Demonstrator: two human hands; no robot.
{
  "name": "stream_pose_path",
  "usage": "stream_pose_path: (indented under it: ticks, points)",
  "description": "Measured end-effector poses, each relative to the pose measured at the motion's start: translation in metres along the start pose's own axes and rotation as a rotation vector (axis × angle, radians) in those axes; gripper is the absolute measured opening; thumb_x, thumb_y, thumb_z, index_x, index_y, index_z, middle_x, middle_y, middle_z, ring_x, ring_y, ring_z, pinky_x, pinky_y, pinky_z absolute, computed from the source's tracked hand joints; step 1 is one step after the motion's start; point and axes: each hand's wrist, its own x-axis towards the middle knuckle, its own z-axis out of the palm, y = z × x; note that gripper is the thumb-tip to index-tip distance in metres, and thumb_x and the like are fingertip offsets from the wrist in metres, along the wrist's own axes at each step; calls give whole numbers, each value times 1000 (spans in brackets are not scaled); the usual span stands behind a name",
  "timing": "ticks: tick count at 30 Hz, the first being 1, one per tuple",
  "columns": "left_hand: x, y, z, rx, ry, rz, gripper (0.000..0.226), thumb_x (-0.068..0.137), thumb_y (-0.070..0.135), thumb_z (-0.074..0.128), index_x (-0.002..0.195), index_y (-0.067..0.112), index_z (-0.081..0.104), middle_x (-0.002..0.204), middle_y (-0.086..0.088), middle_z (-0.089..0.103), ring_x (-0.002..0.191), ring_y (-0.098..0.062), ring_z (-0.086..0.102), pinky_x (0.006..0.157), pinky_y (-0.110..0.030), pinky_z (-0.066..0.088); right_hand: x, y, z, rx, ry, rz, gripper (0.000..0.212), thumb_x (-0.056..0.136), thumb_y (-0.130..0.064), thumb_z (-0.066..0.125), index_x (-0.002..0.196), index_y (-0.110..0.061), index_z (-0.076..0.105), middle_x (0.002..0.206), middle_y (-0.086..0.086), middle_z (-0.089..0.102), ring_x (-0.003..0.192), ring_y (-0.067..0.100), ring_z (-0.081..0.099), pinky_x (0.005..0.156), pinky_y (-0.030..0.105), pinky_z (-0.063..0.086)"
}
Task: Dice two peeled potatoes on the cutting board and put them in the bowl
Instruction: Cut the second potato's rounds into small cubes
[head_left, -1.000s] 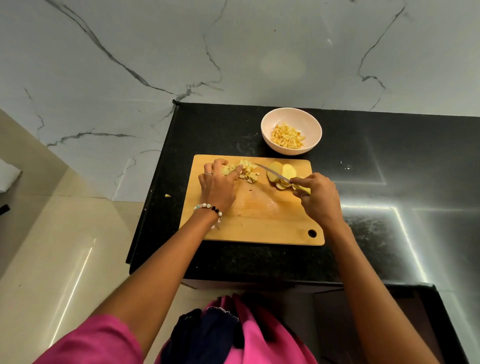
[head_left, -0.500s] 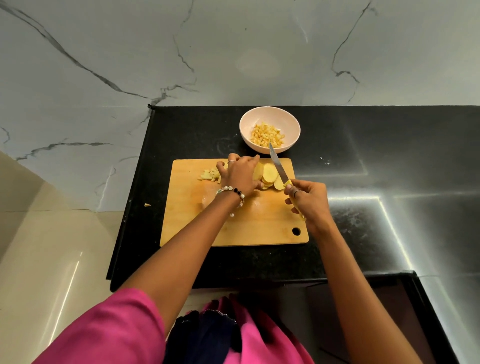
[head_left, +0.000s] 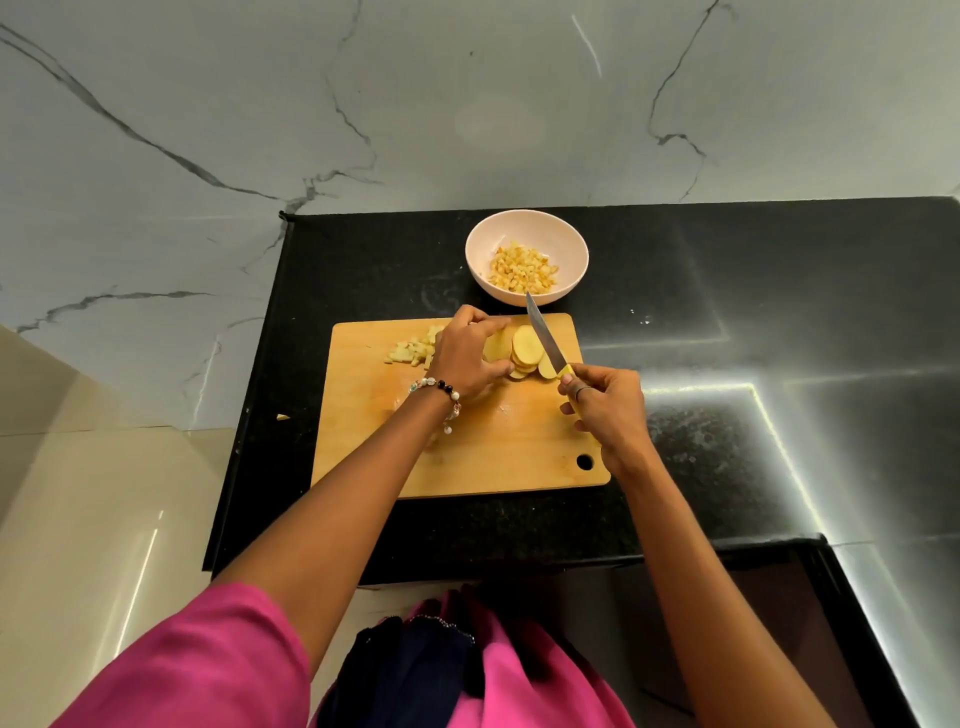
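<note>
A wooden cutting board (head_left: 467, 457) lies on the black counter. Near its far edge sits a stack of round potato slices (head_left: 526, 349). My left hand (head_left: 467, 353) grips the stack from the left, fingers over the top and thumb at the near side. My right hand (head_left: 605, 405) grips the yellow handle of a knife (head_left: 543, 335), whose blade points away over the slices' right side. A small pile of diced potato (head_left: 410, 351) lies on the board left of my left hand. The pale bowl (head_left: 571, 244) behind the board holds diced potato (head_left: 522, 267).
The black counter (head_left: 753, 415) extends to the right, with bright light reflections. Its left edge drops to a tiled floor, where a small potato scrap (head_left: 282, 417) lies. A marble wall rises behind the counter. The board has a hanging hole (head_left: 584, 461) at its near right corner.
My left hand left the diced pile and moved right onto the stack of slices. The knife swung from lying across the slices to pointing away toward the bowl.
</note>
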Motion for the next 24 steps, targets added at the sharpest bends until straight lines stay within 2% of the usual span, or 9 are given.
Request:
stream_pose_path:
  ticks: [2, 5, 9, 12, 15, 17, 20, 24]
  points:
    - [0, -1, -1, -26, 10, 9, 60, 73, 23, 79, 129, 14, 58, 120, -7, 50, 108, -19, 50, 86, -20, 41, 0, 0, 2, -4, -9, -6, 17, 91, -17, 62, 105, -11, 70, 96, 6, 70, 68, 11, 61, 53, 19, 43]
    - [0, -1, -4, -69, 40, 2, 57, 72, 19, 79, 124, 13, 58, 121, -8, 51, 108, -18, 50, 84, -17, 38, 1, 1, 4, -6, -13, -7, 16, 91, -16, 62, 104, -10, 70, 94, 7, 70, 67, 12, 60, 52, 18, 42]
    - [-7, 1, -14, -110, 126, -10, 56, 73, 20, 78, 124, 12, 58, 122, -8, 56, 110, -20, 53, 89, -24, 45, -1, 1, 7, -25, -15, -19, 16, 91, -16, 62, 104, -11, 70, 92, 5, 70, 66, 12, 61, 54, 21, 44]
    - [-25, 4, -23, -105, 147, -46, 68, 74, 27, 79, 133, 9, 51, 126, -10, 57, 115, -22, 52, 95, -31, 45, -7, 0, 10, -66, -5, -71, 19, 92, -17, 62, 106, -8, 69, 88, 4, 69, 65, 15, 63, 56, 29, 54]
    - [-55, 0, -25, -63, 110, -117, 68, 71, 30, 80, 130, 8, 53, 127, -9, 57, 117, -23, 51, 100, -32, 40, -19, 2, 18, -162, -33, -206, 17, 92, -16, 61, 105, -7, 69, 77, 9, 68, 55, 16, 66, 49, 28, 55]
    - [-77, -9, -20, -37, 92, -155, 63, 71, 28, 80, 126, 9, 56, 126, -8, 55, 118, -22, 49, 100, -27, 36, -32, 8, 26, -250, -61, -371, 13, 91, -14, 61, 98, -6, 69, 71, 10, 66, 50, 18, 64, 47, 36, 55]
    - [-101, -21, -12, -34, 111, -216, 60, 73, 23, 79, 127, 7, 56, 124, -7, 52, 115, -21, 48, 96, -22, 35, -49, 24, 42, -409, -65, -595, 15, 88, -11, 61, 99, -2, 68, 77, 11, 63, 61, 27, 61, 55, 43, 52]
    - [-112, -28, -9, -7, 127, -214, 67, 77, 25, 75, 136, 9, 48, 132, -7, 52, 122, -23, 45, 100, -23, 31, -70, 39, 62, -596, -111, -663, 31, 89, -14, 55, 116, -1, 64, 86, 14, 63, 71, 31, 59, 60, 36, 45]
